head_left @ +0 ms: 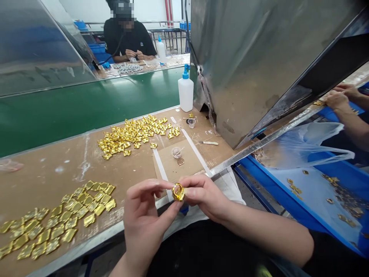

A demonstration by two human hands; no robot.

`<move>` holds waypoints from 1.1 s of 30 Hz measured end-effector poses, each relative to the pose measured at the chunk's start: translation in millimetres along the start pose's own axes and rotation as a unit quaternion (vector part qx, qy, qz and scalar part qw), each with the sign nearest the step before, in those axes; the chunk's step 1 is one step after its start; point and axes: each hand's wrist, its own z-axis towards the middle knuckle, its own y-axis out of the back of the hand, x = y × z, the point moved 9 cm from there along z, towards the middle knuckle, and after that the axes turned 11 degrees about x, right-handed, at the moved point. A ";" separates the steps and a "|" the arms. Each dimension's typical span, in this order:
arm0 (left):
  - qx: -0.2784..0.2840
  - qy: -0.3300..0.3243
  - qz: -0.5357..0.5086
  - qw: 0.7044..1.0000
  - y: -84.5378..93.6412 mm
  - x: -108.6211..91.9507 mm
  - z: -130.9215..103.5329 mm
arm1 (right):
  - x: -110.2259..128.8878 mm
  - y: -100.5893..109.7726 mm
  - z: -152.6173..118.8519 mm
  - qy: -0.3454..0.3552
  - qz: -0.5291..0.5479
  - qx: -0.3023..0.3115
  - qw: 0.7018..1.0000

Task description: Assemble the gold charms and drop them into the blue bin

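A small shiny gold ring-shaped piece point(178, 192) is held up at the table's front edge between my two hands. My left hand point(148, 215) pinches it from the left, with the index finger along its top and the thumb below. From the right, my right hand point(203, 194) grips it between thumb and fingers. Beyond my hands a small clear cup point(176, 152) with thin sticks in it sits on a cardboard sheet point(191, 157). A heap of small gold pieces point(129, 132) lies farther back. Flat gold pieces point(86, 204) are spread in rows at the left.
A white bottle with a blue top point(186, 92) stands by a slanted metal panel point(245, 57). A knife point(208, 142) lies near it. Behind runs a green belt point(72, 111). At right is a blue bin point(276, 204) with pieces; a co-worker's hands point(338, 98) are above it. Another person point(129, 38) sits opposite.
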 end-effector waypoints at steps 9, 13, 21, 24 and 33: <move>-0.019 -0.008 -0.034 0.999 3.4 -2.5 -5.7 | -25.1 -21.2 -4.4 -0.086 0.111 0.022 0.990; -0.026 -0.015 -0.035 0.999 5.7 -3.7 -8.7 | -25.9 -26.8 -3.7 -0.083 0.120 0.041 0.988; -0.027 -0.040 -0.021 0.999 1.6 -18.8 -6.6 | -20.8 -39.0 -6.3 -0.073 0.118 0.078 0.987; -0.025 -0.041 -0.029 0.998 0.6 -21.4 -5.5 | -21.4 -39.1 -6.5 -0.071 0.117 0.084 0.987; -0.016 -0.026 -0.031 0.999 -3.5 -25.7 -3.8 | -22.0 -38.6 -7.6 -0.064 0.117 0.088 0.987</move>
